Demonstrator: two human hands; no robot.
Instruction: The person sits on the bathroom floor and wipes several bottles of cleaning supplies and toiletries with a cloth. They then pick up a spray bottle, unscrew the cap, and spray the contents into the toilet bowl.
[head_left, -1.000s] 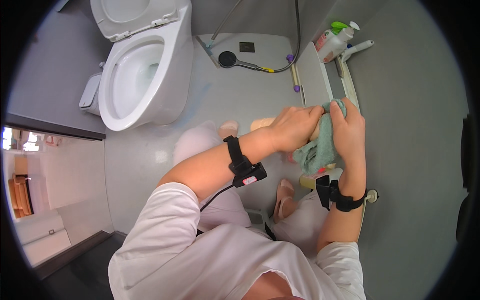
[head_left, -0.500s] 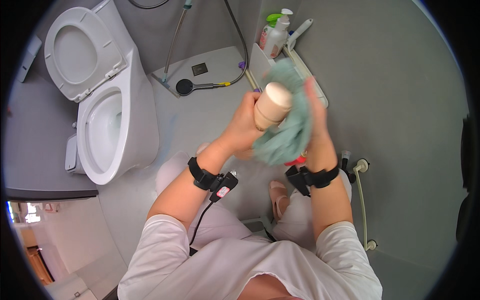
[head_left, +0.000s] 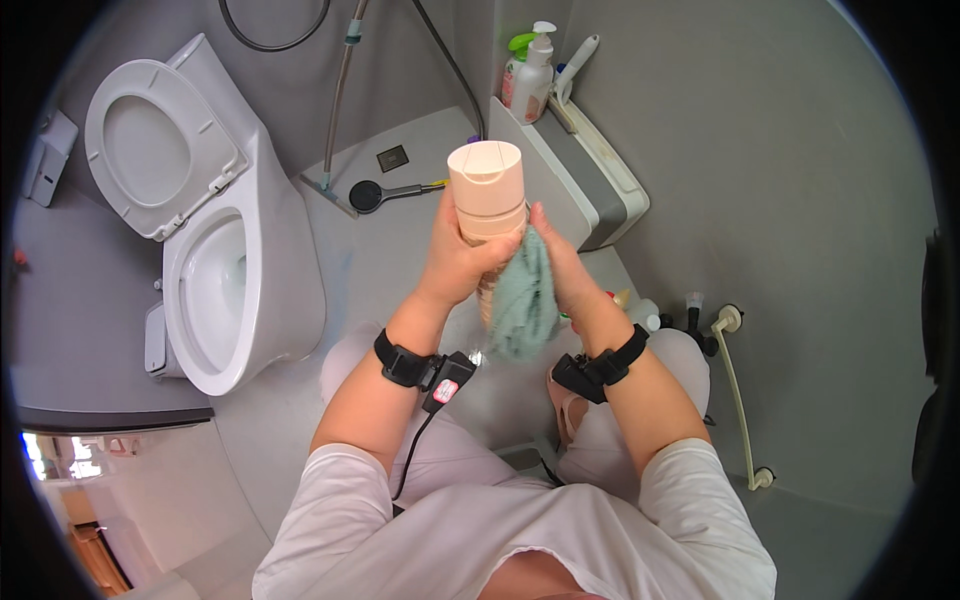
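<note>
My left hand (head_left: 455,258) is closed around a bottle (head_left: 487,192) with a pale peach cap, holding it upright in front of me. The cap faces up toward me, and the lower body of the bottle is partly hidden by my fingers and a cloth. A grey-green cloth (head_left: 526,300) hangs along the bottle's right side, its lower end dangling loose. My right hand (head_left: 562,262) presses that cloth to the bottle, fingers closed on it. Black straps with small devices sit on both wrists.
To the left stands a toilet (head_left: 215,300) with its lid raised. A shower head (head_left: 367,196) and a squeegee (head_left: 335,195) lie beyond my hands. Pump bottles (head_left: 532,80) and a white-handled brush (head_left: 577,65) top a low unit (head_left: 610,225). A rail (head_left: 737,400) is on the right wall.
The bottle has moved left and turned more upright. The cloth, blurred and spread beside the cap before, now hangs lower along the bottle. My right hand has come down and in toward it.
</note>
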